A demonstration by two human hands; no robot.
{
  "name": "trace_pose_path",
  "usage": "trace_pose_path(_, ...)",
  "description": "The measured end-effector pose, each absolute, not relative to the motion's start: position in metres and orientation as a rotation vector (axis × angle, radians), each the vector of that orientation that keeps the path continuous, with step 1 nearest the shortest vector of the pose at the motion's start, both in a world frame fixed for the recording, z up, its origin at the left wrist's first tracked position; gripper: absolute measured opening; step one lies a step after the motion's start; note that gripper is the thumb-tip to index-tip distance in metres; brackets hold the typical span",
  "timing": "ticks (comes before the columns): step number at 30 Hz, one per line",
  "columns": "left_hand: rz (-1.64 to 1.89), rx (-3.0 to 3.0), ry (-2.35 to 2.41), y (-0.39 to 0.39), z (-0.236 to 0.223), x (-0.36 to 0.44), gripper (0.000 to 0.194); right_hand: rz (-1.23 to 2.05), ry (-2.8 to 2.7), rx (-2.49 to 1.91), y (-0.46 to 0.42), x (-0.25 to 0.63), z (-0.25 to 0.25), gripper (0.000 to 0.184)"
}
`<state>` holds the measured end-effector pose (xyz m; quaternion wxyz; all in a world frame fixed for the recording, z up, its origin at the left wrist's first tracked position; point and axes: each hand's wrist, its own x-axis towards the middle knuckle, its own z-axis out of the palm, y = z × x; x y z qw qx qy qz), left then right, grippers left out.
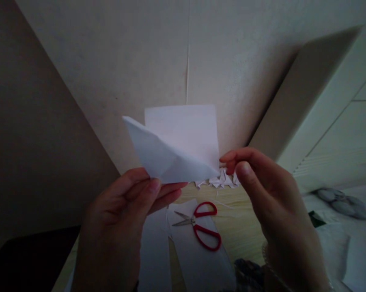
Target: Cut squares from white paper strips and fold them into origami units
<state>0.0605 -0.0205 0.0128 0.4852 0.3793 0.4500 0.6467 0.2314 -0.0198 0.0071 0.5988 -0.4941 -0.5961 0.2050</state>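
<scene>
Folded paper [178,144] held up over a wood-look table [244,227], pointy corner aimed upper left
Left hand [119,215] pinches its bottom edge, long fold slanting down rightward; right hand's [271,194] loosely spread just beside. Pale wall [158,52] behind.

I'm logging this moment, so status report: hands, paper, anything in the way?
Left hand pinching folded paper at its lower left. Right hand by the paper's right side, fingers parted, contact unclear. Nothing seen blocking; open scissors lie below.
</scene>
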Motion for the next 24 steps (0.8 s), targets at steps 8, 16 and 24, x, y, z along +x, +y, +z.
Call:
trace_pose_path(8,1.496,0.924,0.970,-0.018,0.006,0.055,0.007,0.757,-1.426,-1.137,-0.016,0.223,0.016,0.028)
trace_pose_path(16,1.350,0.998,0.992,-0.014,0.007,0.047,0.021,0.728,-1.402,-1.172,-0.019,0.224,0.017,0.030)
trace_pose_path(24,1.328,0.989,0.924,-0.013,0.009,0.051,0.013,0.867,-1.385,-1.175,-0.019,0.221,0.021,0.029)
